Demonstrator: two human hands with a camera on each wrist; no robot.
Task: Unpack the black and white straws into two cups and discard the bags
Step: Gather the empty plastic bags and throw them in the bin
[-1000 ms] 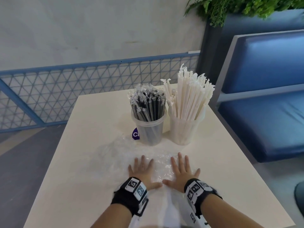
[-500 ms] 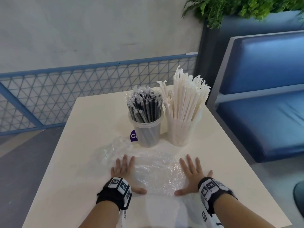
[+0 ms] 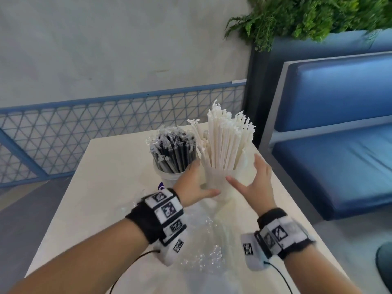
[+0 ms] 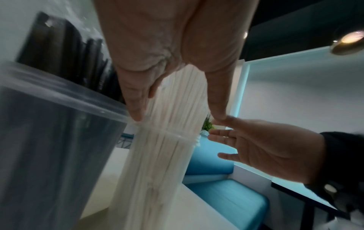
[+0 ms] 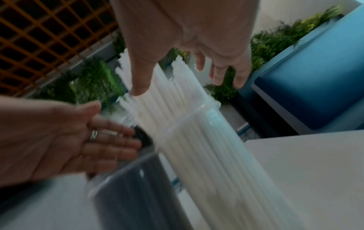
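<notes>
Two clear cups stand at the far side of the table. One holds black straws (image 3: pixel 172 151), the other white straws (image 3: pixel 227 141). My left hand (image 3: pixel 199 181) is open against the left side of the white-straw cup (image 3: pixel 218 187), its fingers reaching between the two cups. My right hand (image 3: pixel 248 175) is open at the cup's right side, thumb toward its front; contact is unclear. The left wrist view shows straight left fingers (image 4: pixel 138 101) by the cup rim (image 4: pixel 167 132). Empty clear bags (image 3: pixel 201 247) lie crumpled under my wrists.
The cream table (image 3: pixel 106 187) has bare surface to the left of the cups. A blue padded bench (image 3: pixel 339 166) runs along the table's right side, with a planter (image 3: pixel 307 18) behind it. A blue mesh railing (image 3: pixel 84 134) stands beyond the far edge.
Both hands have lifted off the flattened bags and moved forward, coming in on either side of the white-straw cup. The bags stay on the table.
</notes>
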